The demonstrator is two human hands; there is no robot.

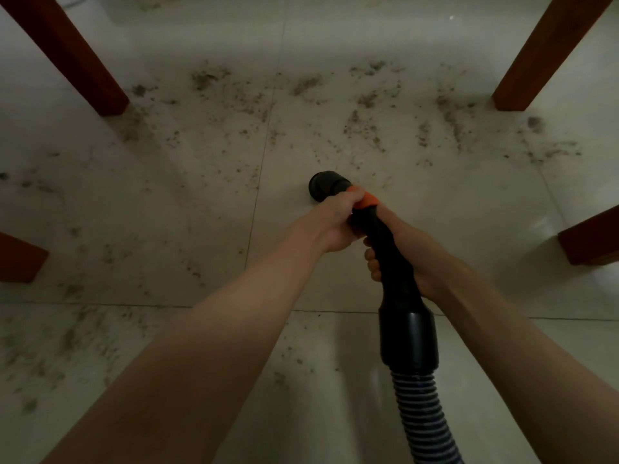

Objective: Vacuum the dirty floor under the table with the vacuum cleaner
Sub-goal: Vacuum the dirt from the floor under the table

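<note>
Both hands grip the black wand of the vacuum cleaner, seen from the head camera looking down under the table. Left hand (338, 226) closes round the front of the wand (385, 249) just behind the orange collar (366, 200), fingers wrapped over the top. Right hand (402, 262) holds the wand further back, its curled fingertips showing on the wand's left side; neither hand is spread. Taking the nozzle (326, 189) as landmark: it lies just ahead of the left hand, its round mouth at or very near the tiled floor (187, 229), though contact cannot be confirmed. The wand's long axis runs from the nozzle back toward the viewer and slightly right, ending in a wide black cuff (408, 339) and the ribbed hose (423, 420) that leaves the bottom edge. The left hand is the nearer to the nozzle and probably steers it, with the right hand driving from behind.

Dirt (365, 125) lies thickest beyond the nozzle, in a band between two far table legs (77, 58) (539, 58), with lighter patches to the nozzle's left and behind it at lower left. Two nearer legs (18, 259) (589, 239) flank the nozzle at the frame's sides. Judged from this layout, most of the floor remains uncleaned, and the next stroke calls for pushing along the wand's axis into the far band.
</note>
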